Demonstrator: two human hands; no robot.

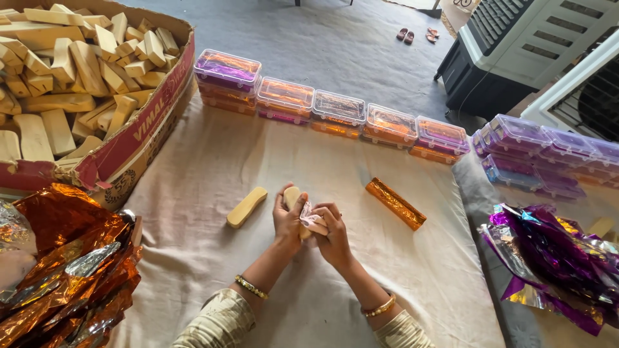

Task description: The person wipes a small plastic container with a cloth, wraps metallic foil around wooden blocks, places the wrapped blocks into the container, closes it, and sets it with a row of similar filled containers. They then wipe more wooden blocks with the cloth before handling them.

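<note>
My left hand (288,221) grips a pale wooden block (293,195) that stands up between both hands over the white cloth (213,161). My right hand (331,232) presses a small piece of shiny foil (307,214) against that block. A bare wooden block (246,207) lies on the cloth just left of my hands. To the right lies a block wrapped in orange foil (395,203).
A cardboard box (138,132) full of wooden blocks stands at the back left. Crumpled orange foil sheets (68,264) lie at the front left, purple foil sheets (554,258) at the right. A row of clear lidded plastic boxes (335,109) runs along the cloth's far edge, with more plastic boxes (541,151) at the right.
</note>
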